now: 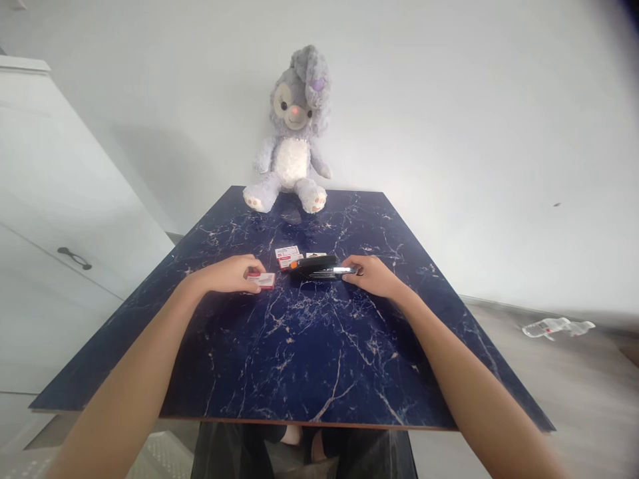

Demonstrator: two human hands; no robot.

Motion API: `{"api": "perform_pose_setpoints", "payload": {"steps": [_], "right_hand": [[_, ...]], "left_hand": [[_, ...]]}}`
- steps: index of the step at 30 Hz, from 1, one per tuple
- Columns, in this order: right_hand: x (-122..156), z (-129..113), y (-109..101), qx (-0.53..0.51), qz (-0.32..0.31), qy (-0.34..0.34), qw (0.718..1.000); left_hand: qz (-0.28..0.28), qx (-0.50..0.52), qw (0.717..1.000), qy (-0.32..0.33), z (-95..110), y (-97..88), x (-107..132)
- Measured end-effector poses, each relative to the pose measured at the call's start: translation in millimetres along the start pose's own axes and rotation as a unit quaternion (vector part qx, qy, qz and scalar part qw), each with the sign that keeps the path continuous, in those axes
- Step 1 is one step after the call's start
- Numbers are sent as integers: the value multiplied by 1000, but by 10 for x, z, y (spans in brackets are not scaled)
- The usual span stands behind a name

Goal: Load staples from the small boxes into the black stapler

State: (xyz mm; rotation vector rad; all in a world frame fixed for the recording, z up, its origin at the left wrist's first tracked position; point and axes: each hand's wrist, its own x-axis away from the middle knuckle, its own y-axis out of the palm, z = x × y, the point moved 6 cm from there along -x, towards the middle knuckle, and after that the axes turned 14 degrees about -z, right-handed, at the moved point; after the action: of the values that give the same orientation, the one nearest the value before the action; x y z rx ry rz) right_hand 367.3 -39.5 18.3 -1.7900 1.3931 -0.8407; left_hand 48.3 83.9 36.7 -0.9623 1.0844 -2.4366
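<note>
My left hand [230, 273] rests on the dark blue marble table [299, 346], its fingers curled round a small red and white box [263, 280]. My right hand [373, 274] lies to the right, with its fingertips on the shiny metal end of a black stapler [319, 267] that lies flat on the table. Just behind the stapler sit two more small red and white boxes [288, 256], and a further bit of card [315, 255] shows beside them.
A grey and white plush rabbit [293, 136] sits upright at the table's far edge against the white wall. A white cabinet with a dark handle [74, 257] stands at the left. A clear plastic bottle [556, 327] lies on the floor at the right.
</note>
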Motion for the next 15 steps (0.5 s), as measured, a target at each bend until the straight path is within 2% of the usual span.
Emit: {"api": "perform_pose_setpoints", "payload": {"steps": [1, 3, 5, 6, 7, 9, 12, 15], "right_hand": [[8, -32, -20, 7, 22, -13, 1000], [68, -151, -113, 31, 122, -53, 991], [190, -348, -194, 59, 244, -111, 962], [249, -469, -194, 69, 281, -144, 946], [289, -599, -161, 75, 292, -179, 936], [305, -863, -11, 85, 242, -245, 935], [266, -1136, 258, 89, 139, -301, 939], [225, -1168, 352, 67, 133, -309, 939]], "left_hand": [[4, 10, 1000, 7, 25, 0, 0], [19, 51, 997, 46, 107, 2, -6], [23, 102, 989, 103, 229, 32, -18], [25, 124, 983, 132, 301, 57, -25], [24, 143, 977, 159, 377, 93, -34], [23, 182, 961, 207, 528, 183, -58], [19, 247, 933, 261, 708, 336, -112], [-36, 350, 891, 286, 771, 486, -186]]}}
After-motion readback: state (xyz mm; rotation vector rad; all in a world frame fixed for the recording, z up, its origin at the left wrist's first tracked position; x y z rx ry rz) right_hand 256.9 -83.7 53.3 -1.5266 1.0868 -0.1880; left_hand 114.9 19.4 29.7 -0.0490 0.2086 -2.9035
